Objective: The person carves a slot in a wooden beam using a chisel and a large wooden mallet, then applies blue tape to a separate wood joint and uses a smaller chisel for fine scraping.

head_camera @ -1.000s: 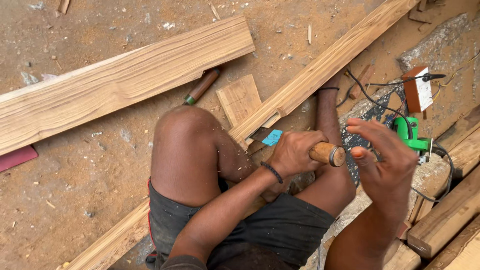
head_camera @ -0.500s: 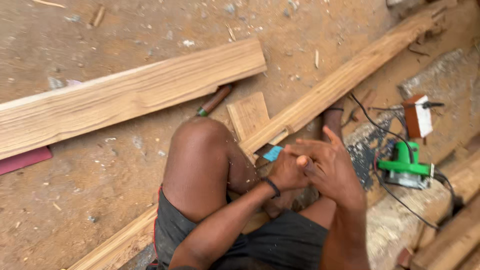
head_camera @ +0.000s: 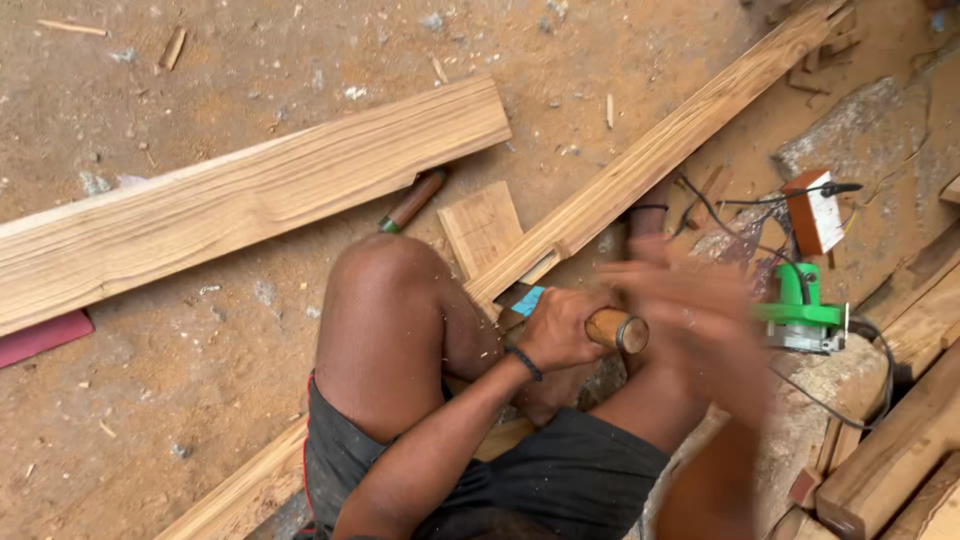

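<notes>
My left hand (head_camera: 563, 328) is closed around a chisel with a round wooden handle (head_camera: 615, 329); its blue blade end (head_camera: 527, 300) rests against a long wooden beam (head_camera: 640, 165) that runs diagonally under my legs. My right hand (head_camera: 690, 310) is blurred with motion, fingers spread, just right of the handle's butt end and holding nothing. My bent left knee (head_camera: 385, 300) is beside the beam.
A wide plank (head_camera: 240, 205) lies across the sandy ground at left. A small square offcut (head_camera: 482, 228) and a second wooden-handled tool (head_camera: 412, 201) lie near the knee. A green power tool (head_camera: 800, 310) with a cable, a small orange box (head_camera: 815, 210) and stacked timber (head_camera: 900, 440) are at right.
My right hand struck toward the chisel handle, covering it half a second ago, and has now pulled back to the right in a blur. The left hand keeps its grip.
</notes>
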